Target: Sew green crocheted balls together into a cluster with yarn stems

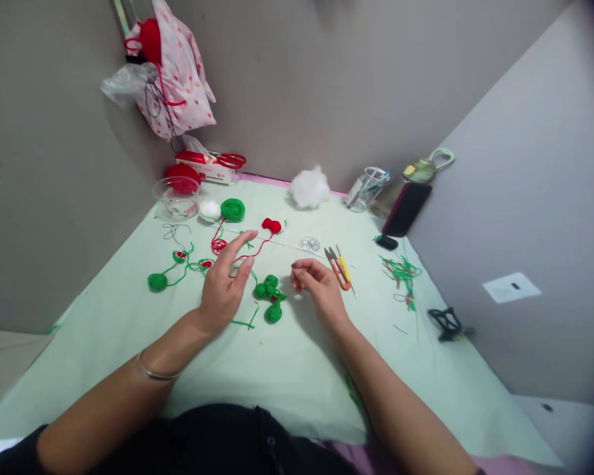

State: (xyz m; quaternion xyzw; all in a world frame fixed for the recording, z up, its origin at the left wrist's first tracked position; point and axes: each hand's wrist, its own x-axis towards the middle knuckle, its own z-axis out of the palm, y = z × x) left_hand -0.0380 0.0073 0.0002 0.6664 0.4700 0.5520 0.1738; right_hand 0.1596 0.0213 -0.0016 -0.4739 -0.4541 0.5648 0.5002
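My left hand [226,284] is raised over the table with its fingers apart and nothing in it. To its right, the fingertips of my right hand [317,285] are pinched together; whatever they hold is too small to make out. Between the hands lies a green crocheted piece [270,290] of several rounded lobes with a bit of red in it. A red crocheted bow [272,225] sits farther back, and a red strand runs from it toward my left hand. Thread snips [337,269] and a yellow-handled crochet hook [344,265] rest just right of my right hand.
Green yarn [233,210], a clear plastic tub [177,201] and a tissue box [212,171] stand back left. White stuffing [310,189] lies at the back wall. A glass jar [367,190], a leaning phone [406,209] and green yarn scraps [402,274] are on the right.
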